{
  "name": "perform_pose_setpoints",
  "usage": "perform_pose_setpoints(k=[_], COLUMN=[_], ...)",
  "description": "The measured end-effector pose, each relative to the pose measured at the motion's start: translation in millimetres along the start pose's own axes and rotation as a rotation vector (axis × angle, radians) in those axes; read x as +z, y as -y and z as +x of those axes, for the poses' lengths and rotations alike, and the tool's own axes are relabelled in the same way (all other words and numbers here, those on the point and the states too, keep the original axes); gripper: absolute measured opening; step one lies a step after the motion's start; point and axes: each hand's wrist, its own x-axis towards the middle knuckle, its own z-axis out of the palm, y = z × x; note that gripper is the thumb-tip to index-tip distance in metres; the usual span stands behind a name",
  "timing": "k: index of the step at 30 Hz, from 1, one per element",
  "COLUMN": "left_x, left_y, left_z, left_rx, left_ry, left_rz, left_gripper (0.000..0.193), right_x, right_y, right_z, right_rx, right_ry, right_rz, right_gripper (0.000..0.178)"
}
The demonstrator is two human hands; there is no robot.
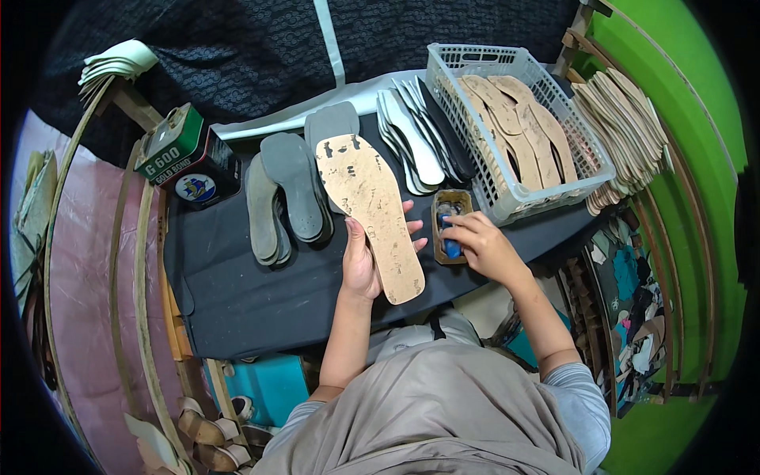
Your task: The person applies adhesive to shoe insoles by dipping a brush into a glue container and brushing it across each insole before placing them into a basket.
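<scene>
My left hand (369, 255) is closed around the edge of a tan shoe insole (374, 207), thumb on top and fingertips showing past its right side. The insole has dark smudges and small marks on its face, with its wide end pointing away from me. To the right, my right hand (476, 243) reaches into a small brown tub (440, 252). Its fingers close on a blue object (452, 248), perhaps a handle, whose other end is hidden in the tub. Grey insoles (294, 186) lie in stacks left of the tan one.
White and black insoles (416, 146) lean beside a clear plastic crate (554, 194) of tan insoles. More tan insoles (621, 131) are stacked at far right. A green and black can (194, 158) stands on the dark-covered table (237, 317). Wooden rails (143, 269) flank the left side.
</scene>
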Motion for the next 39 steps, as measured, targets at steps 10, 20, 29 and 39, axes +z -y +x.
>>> perform_pose_setpoints(k=[10, 20, 29, 39], left_x=[44, 71, 51, 36], left_y=[26, 57, 34, 35], left_z=[22, 51, 45, 20], left_rx=[0.184, 0.394, 0.206, 0.289], left_ry=[-0.035, -0.024, -0.186, -0.363], left_rz=[0.309, 0.51, 0.605, 0.636], left_gripper=[0.064, 0.074, 0.05, 0.03], right_x=[-50, -77, -137, -111], right_y=[19, 9, -187, -297], right_z=[3, 35, 88, 124], right_rx=[0.157, 0.191, 0.387, 0.583], right_ry=[-0.212, 0.016, -0.31, 0.2], right_rz=[0.389, 0.358, -0.242, -0.636], right_gripper=[0.04, 0.083, 0.069, 0.053])
